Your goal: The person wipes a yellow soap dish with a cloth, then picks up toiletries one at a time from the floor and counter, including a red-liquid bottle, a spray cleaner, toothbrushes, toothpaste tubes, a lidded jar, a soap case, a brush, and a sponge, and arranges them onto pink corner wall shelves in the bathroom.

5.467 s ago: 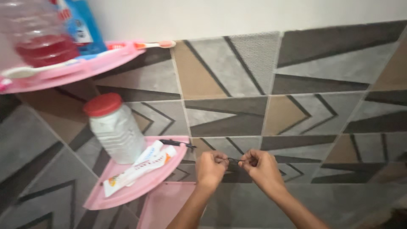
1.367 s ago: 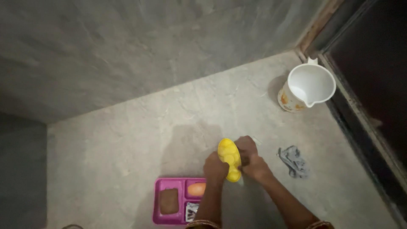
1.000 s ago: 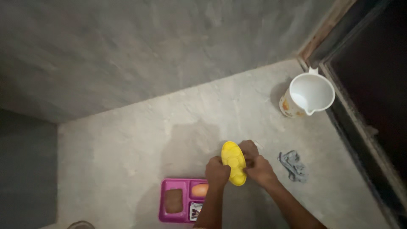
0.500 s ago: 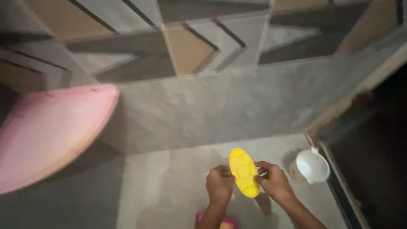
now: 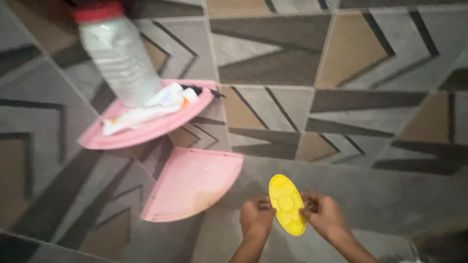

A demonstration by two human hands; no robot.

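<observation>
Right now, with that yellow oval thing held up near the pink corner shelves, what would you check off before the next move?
1. Both hands on the yellow oval dish: ok. The left hand holds one edge, the right hand the other.
2. Dish held clear of the wall: cannot tell, the picture is blurred.
3. Lower pink shelf bare: ok, nothing lies on it.
4. Upper pink shelf free: not ok. A plastic bottle with a red cap and a white tube take up its space.
5. Bottle standing steady: cannot tell, it appears tilted in this view.
</observation>
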